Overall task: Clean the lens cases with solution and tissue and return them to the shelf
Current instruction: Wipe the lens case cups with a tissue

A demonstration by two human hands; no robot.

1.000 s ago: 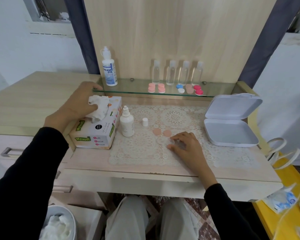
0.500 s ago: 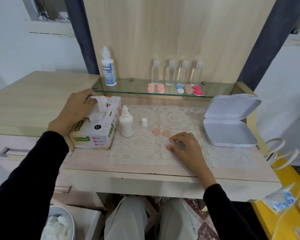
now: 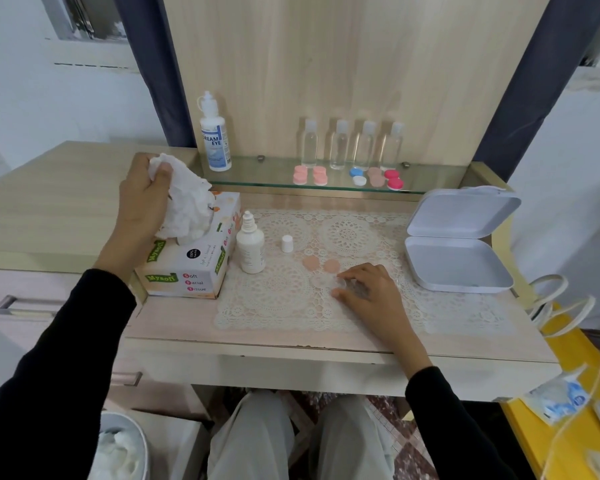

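My left hand [image 3: 141, 206] grips a crumpled white tissue [image 3: 186, 206] that hangs just above the slot of the tissue box [image 3: 187, 271]. My right hand [image 3: 369, 294] rests on the lace mat [image 3: 278, 299], fingers curled on a clear lens case [image 3: 342, 283] that is mostly hidden under them. Two peach caps [image 3: 321, 264] lie loose on the mat just beyond the fingers. A small white solution bottle [image 3: 250, 249] stands open beside the box, its white cap [image 3: 287, 243] to its right. Pink, blue, peach and red lens cases [image 3: 347, 176] sit on the glass shelf [image 3: 257, 181].
A tall Dream Eye bottle [image 3: 215, 136] and several small clear bottles [image 3: 352, 145] stand on the shelf. An open white hinged box [image 3: 459, 251] lies at the right of the mat. A bin with used tissues [image 3: 118, 448] is at the lower left.
My left hand dipped to the tissue box and has now lifted up with a tissue pulled out. My right hand has stayed on the lens case.
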